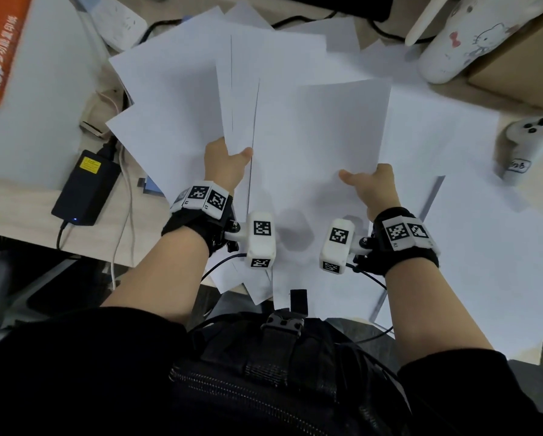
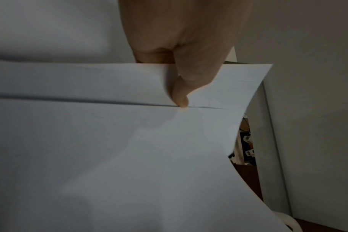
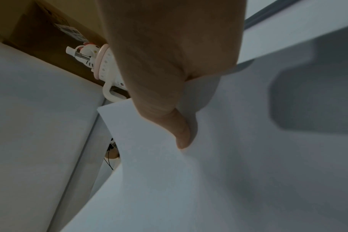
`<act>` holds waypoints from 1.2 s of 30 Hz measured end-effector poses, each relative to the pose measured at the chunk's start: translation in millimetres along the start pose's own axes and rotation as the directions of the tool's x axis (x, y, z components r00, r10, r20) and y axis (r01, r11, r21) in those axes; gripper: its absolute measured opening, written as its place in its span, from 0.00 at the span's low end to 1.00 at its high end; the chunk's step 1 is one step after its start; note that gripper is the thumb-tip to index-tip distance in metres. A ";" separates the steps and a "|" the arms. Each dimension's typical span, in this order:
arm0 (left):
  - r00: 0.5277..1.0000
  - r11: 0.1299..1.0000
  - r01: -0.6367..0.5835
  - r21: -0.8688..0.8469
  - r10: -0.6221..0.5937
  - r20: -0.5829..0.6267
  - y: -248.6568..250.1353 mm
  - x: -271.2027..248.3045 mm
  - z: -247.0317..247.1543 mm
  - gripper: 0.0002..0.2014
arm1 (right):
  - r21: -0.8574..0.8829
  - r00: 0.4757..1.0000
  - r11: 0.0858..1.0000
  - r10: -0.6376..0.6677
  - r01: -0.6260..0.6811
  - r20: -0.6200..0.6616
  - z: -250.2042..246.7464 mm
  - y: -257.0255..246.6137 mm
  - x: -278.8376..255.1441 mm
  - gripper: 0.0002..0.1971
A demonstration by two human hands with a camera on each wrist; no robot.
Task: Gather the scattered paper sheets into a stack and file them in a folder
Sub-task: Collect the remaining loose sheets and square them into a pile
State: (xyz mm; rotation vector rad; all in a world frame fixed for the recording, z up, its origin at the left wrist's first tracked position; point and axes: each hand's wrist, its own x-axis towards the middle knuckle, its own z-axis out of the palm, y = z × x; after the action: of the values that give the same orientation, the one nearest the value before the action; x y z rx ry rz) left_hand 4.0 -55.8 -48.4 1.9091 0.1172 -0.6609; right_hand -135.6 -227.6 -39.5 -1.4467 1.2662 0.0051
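Note:
Several white paper sheets (image 1: 175, 89) lie scattered and overlapping across the desk. My left hand (image 1: 227, 162) pinches the near edge of a few fanned sheets (image 1: 242, 99), thumb on top (image 2: 181, 100). My right hand (image 1: 371, 184) pinches the near corner of another raised sheet (image 1: 342, 121), with the thumb pressed on its top face (image 3: 181, 138). Both held bundles stand lifted above the sheets on the desk. A pale folder (image 1: 471, 240) with a grey spine strip (image 1: 434, 193) lies open under loose sheets at the right.
A black power adapter (image 1: 86, 187) and cables sit at the left by a white and orange box (image 1: 27, 73). A white power strip (image 1: 119, 20) is at the back. A cartoon bottle (image 1: 471, 36), a cardboard box (image 1: 522, 67) and a white controller (image 1: 528, 143) stand right.

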 end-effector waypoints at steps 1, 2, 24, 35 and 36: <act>1.000 1.000 -0.024 -0.010 0.024 -0.006 1.5 -1.4 -3.7 0.11 | 0.015 1.000 1.000 -0.008 0.008 0.004 1.5 -2.9 -3.0 0.04; 0.999 0.999 -0.041 -0.031 0.041 -0.009 3.1 -2.6 -8.1 0.12 | 0.032 1.000 0.999 -0.013 0.012 0.006 2.9 -5.4 -5.7 0.10; 0.943 0.961 -0.200 -0.192 0.136 -0.303 37.9 7.3 -98.7 0.10 | 0.149 0.977 0.989 0.038 -0.006 -0.211 33.4 -25.6 -22.7 0.15; 0.951 0.930 -0.281 -0.237 0.236 -0.199 61.0 -8.3 -108.0 0.03 | 0.335 0.989 0.934 -0.092 0.127 -0.118 40.1 -39.7 -52.1 0.06; 0.951 0.923 -0.289 -0.254 0.246 -0.186 64.6 -9.8 -109.8 0.04 | 0.364 0.989 0.920 -0.113 0.141 -0.099 39.5 -43.6 -57.1 0.10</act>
State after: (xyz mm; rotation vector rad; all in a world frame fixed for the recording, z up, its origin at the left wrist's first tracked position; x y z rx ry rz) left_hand 62.7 14.5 40.7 1.6599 0.0401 -0.2952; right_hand -105.9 -172.0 13.0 -1.2037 1.1576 -0.3629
